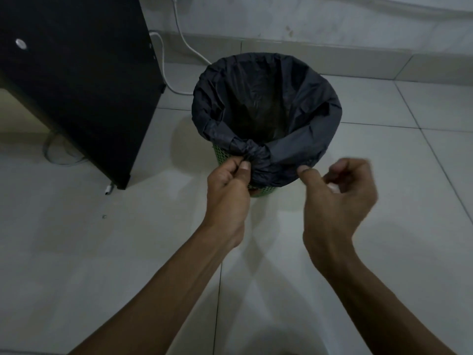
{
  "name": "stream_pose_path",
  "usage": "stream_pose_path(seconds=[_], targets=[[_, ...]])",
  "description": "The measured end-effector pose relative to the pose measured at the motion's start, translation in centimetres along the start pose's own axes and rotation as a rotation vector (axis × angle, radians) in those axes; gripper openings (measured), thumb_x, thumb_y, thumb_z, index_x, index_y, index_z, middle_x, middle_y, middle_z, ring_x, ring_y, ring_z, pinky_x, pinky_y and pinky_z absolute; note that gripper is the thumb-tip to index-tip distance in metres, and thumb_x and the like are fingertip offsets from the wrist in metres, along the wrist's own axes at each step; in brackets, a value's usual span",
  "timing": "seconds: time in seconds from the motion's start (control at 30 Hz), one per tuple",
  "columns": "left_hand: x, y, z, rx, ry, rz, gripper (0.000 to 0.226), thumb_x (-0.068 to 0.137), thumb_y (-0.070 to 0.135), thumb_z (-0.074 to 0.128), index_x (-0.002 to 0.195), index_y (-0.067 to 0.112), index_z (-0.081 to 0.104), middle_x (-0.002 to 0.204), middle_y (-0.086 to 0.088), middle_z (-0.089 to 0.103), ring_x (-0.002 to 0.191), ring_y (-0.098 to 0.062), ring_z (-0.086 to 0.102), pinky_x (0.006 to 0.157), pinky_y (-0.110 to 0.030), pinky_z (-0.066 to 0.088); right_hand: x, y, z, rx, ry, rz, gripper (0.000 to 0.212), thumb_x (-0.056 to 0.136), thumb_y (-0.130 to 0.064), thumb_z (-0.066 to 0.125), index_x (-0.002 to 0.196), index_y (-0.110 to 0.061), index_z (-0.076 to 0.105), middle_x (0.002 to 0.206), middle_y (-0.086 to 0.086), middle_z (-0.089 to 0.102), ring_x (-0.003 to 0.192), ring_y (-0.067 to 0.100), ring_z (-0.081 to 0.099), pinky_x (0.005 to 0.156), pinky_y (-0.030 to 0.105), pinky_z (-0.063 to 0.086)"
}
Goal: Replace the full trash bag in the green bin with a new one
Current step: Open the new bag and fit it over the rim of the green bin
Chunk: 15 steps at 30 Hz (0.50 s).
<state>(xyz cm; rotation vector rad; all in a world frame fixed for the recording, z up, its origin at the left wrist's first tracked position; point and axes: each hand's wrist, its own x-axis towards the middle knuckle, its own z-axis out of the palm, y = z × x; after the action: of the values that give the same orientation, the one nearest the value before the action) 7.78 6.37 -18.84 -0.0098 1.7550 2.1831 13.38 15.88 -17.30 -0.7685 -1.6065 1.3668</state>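
Observation:
A green perforated bin stands on the tiled floor, lined with a black trash bag folded over its rim. The bag's slack is gathered into a knot at the near side of the rim. My left hand pinches the knot between thumb and fingers. My right hand is just right of the knot, blurred, fingers curled, its thumb tip touching the bag's folded edge; I cannot tell whether it grips the bag. The inside of the bag looks dark with nothing distinct in it.
A black cabinet stands to the left of the bin. White cables run along the wall and floor behind them. A small screw lies on the pale floor tiles at the left.

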Motion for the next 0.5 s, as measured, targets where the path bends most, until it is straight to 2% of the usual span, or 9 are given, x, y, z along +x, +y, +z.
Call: stream_pose_path(seconds=[0.07, 0.1, 0.13, 0.17, 0.23, 0.33, 0.4, 0.5], targets=[[0.1, -0.1, -0.1, 0.012, -0.003, 0.01, 0.029, 0.102, 0.008, 0.04, 0.099, 0.015, 0.067, 0.105, -0.006, 0.072, 0.094, -0.015, 0.066, 0.085, -0.032, 0.054, 0.1, -0.4, -0.2, -0.298, -0.158, -0.583, 0.019, 0.07, 0.002, 0.071, 0.085, -0.002, 0.06, 0.086, 0.007, 0.056, 0.084, 0.025, 0.054, 0.072, 0.029, 0.041], [0.2, -0.1, -0.2, 0.017, -0.006, 0.018, 0.027, 0.101, 0.007, 0.04, 0.101, 0.012, 0.067, 0.107, -0.01, 0.071, 0.095, -0.018, 0.065, 0.088, -0.037, 0.053, 0.5, -0.4, 0.1, -0.443, -0.244, -0.743, 0.021, 0.073, -0.002, 0.071, 0.093, -0.003, 0.066, 0.097, 0.011, 0.06, 0.096, 0.03, 0.054, 0.081, 0.03, 0.041], [0.1, 0.0, -0.3, 0.019, -0.008, 0.027, 0.026, 0.101, 0.007, 0.04, 0.102, 0.009, 0.067, 0.108, -0.013, 0.07, 0.097, -0.021, 0.064, 0.09, -0.041, 0.052, 1.1, -0.2, 0.4, -0.547, -0.335, -0.816, 0.026, 0.076, -0.007, 0.07, 0.102, -0.007, 0.069, 0.109, 0.012, 0.062, 0.108, 0.033, 0.052, 0.089, 0.034, 0.04], [0.1, 0.1, -0.3, 0.024, -0.008, 0.035, 0.026, 0.101, 0.007, 0.041, 0.103, 0.008, 0.066, 0.108, -0.014, 0.069, 0.098, -0.023, 0.064, 0.091, -0.044, 0.051, 1.7, 0.1, 0.8, -0.596, -0.417, -0.83, 0.028, 0.079, -0.012, 0.07, 0.107, -0.011, 0.071, 0.117, 0.01, 0.062, 0.114, 0.033, 0.051, 0.094, 0.04, 0.04], [0.1, 0.1, -0.4, 0.049, 0.02, 0.052, 0.025, 0.1, 0.007, 0.042, 0.103, 0.007, 0.067, 0.106, -0.014, 0.069, 0.096, -0.019, 0.063, 0.09, -0.041, 0.052, 2.3, 0.8, 1.1, -0.564, -0.481, -0.802, 0.021, 0.082, -0.014, 0.071, 0.103, -0.011, 0.073, 0.111, 0.006, 0.068, 0.109, 0.029, 0.058, 0.092, 0.044, 0.044], [0.1, -0.1, -0.3, 0.087, 0.129, 0.08, 0.022, 0.097, 0.007, 0.049, 0.095, 0.012, 0.07, 0.094, -0.006, 0.071, 0.082, -0.008, 0.064, 0.076, -0.026, 0.052, 2.4, 1.6, 0.8, -0.507, -0.399, -0.778, 0.012, 0.081, -0.009, 0.074, 0.093, -0.005, 0.075, 0.095, 0.008, 0.072, 0.092, 0.028, 0.064, 0.083, 0.037, 0.05], [0.1, -0.1, 0.0, 0.063, 0.225, 0.061, 0.016, 0.095, 0.008, 0.056, 0.088, 0.012, 0.07, 0.081, -0.003, 0.07, 0.069, -0.009, 0.062, 0.065, -0.027, 0.054, 2.3, 1.6, 0.7, -0.492, -0.376, -0.782, 0.011, 0.081, -0.007, 0.075, 0.091, -0.003, 0.074, 0.093, 0.01, 0.071, 0.089, 0.028, 0.064, 0.08, 0.037, 0.051], [0.2, 0.6, 0.6, -0.08, 0.354, -0.049, 0.006, 0.09, 0.005, 0.064, 0.085, 0.002, 0.065, 0.071, -0.009, 0.066, 0.052, -0.012, 0.062, 0.052, -0.025, 0.053, 2.2, 1.8, 0.9, -0.496, -0.373, -0.787, 0.011, 0.081, -0.005, 0.075, 0.092, -0.002, 0.074, 0.093, 0.01, 0.07, 0.088, 0.028, 0.063, 0.078, 0.037, 0.051]])
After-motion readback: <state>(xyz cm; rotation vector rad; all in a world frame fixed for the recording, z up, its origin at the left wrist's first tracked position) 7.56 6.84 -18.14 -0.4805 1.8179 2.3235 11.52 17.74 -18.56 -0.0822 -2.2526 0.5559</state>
